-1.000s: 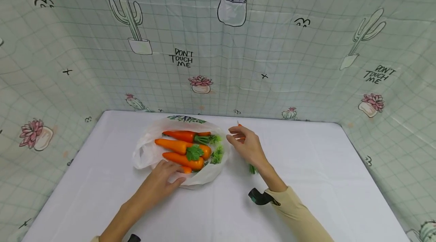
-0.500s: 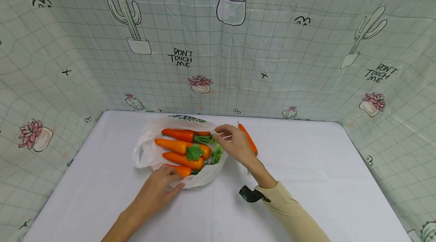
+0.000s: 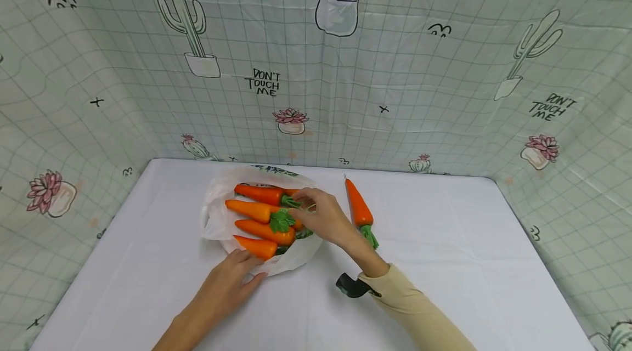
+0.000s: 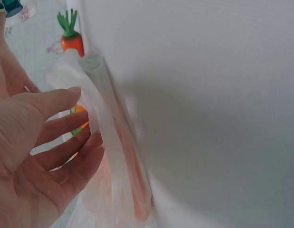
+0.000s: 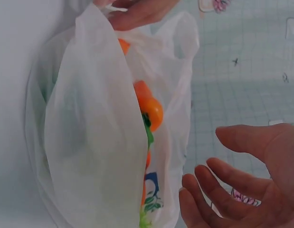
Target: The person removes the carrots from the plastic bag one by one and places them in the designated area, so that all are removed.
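A white plastic bag (image 3: 217, 219) lies on its side, its mouth showing several carrots: a red-orange carrot (image 3: 259, 194) at the back, orange carrots (image 3: 247, 209) below it, and a short one (image 3: 257, 247) in front. Green leaves (image 3: 282, 221) lie on the middle ones. My left hand (image 3: 229, 279) holds the bag's near rim, thumb outside and fingers inside, close to the front carrot. Over the bag's right side hovers my right hand (image 3: 323, 216), fingers apart with nothing between them in the right wrist view. A loose carrot (image 3: 359, 205) with a green top lies beyond my right wrist.
The white tabletop (image 3: 444, 263) ends at a back edge against a grid-patterned cloth (image 3: 395, 66) with cactus drawings. Similar cloth walls rise on the left and right. A black wrist camera (image 3: 351, 286) sits at my right cuff.
My right hand has moved left from the loose carrot to above the bag's contents, leaving that carrot uncovered. My left hand has shifted slightly toward me, exposing more of the front carrot.
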Tool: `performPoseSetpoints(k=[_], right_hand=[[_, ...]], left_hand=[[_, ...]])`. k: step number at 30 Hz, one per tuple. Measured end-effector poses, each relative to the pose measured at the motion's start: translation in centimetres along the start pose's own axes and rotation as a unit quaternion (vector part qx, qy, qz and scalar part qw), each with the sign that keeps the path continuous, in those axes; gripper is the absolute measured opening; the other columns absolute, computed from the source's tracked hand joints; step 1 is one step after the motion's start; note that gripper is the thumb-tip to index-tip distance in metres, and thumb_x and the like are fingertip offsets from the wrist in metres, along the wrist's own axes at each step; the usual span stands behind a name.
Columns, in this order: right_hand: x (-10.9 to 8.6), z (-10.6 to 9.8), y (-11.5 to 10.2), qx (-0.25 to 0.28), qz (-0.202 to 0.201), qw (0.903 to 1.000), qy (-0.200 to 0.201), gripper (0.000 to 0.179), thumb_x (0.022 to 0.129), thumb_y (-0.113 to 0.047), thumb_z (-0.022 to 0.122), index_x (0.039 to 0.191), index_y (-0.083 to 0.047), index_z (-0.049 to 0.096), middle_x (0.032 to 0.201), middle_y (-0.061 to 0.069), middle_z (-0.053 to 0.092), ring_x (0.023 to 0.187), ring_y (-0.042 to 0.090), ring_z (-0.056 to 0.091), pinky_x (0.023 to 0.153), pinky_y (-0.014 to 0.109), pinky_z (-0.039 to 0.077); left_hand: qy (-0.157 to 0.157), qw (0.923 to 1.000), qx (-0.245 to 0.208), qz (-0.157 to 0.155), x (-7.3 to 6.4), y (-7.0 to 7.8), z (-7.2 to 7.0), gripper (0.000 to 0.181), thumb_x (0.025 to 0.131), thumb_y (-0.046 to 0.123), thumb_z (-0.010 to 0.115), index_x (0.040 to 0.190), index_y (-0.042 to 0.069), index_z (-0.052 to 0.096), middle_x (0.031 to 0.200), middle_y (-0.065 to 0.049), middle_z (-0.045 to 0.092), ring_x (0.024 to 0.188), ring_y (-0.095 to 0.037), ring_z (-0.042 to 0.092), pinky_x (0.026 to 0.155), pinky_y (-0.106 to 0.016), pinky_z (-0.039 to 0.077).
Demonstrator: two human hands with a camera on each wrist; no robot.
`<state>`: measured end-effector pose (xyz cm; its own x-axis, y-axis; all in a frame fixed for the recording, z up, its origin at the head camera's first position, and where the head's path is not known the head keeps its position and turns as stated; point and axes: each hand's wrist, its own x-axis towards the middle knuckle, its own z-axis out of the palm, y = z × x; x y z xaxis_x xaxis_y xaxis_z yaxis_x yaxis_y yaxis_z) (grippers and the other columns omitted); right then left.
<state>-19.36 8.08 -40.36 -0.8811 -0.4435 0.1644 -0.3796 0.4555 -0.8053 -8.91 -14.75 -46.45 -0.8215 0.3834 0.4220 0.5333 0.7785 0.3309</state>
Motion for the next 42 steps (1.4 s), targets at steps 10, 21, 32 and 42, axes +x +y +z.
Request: performPoseSetpoints(k=[10,21,32,42], right_hand=[[-0.4,2.2,-0.5,-0.019,-0.046,0.9980,-0.039,0.029,0.095,-0.010,0.074,0.119,0.006,0.067,0.118,0.019,0.069,0.103,0.035,0.066,0.091,0.048,0.056],[-0.3,4.8,-1.1,-0.072,-0.064,0.9933,-0.063,0.028,0.094,-0.008,0.075,0.118,0.004,0.068,0.114,0.015,0.071,0.103,0.028,0.066,0.093,0.035,0.055],[-0.1,6.9,-1.7,-0.139,-0.038,0.9848,-0.097,0.031,0.093,-0.014,0.077,0.120,-0.001,0.069,0.113,0.009,0.071,0.102,0.021,0.064,0.093,0.025,0.052],[-0.1,7.7,-1.4,-0.169,-0.041,0.9794,-0.103,0.028,0.091,-0.013,0.079,0.116,-0.002,0.072,0.104,0.005,0.073,0.094,0.016,0.062,0.087,0.021,0.052]], left_hand=[[0.032,0.9959,0.070,0.047,-0.3,-0.5,0.4,0.029,0.070,0.014,0.094,0.092,0.009,0.075,0.093,0.000,0.067,0.093,-0.020,0.052,0.081,-0.037,0.049],[0.048,0.9914,0.106,0.061,-0.9,-0.8,0.3,0.032,0.072,0.018,0.092,0.093,0.007,0.071,0.091,-0.005,0.063,0.088,-0.025,0.060,0.081,-0.041,0.055],[0.028,0.9951,0.094,0.015,-1.2,-0.7,0.1,0.035,0.074,0.018,0.092,0.099,0.005,0.070,0.095,-0.006,0.059,0.081,-0.021,0.059,0.068,-0.037,0.054],[0.080,0.9942,0.042,-0.057,-0.8,-0.2,-0.1,0.028,0.078,0.003,0.087,0.097,0.002,0.067,0.091,-0.007,0.062,0.077,-0.021,0.062,0.063,-0.036,0.056]])
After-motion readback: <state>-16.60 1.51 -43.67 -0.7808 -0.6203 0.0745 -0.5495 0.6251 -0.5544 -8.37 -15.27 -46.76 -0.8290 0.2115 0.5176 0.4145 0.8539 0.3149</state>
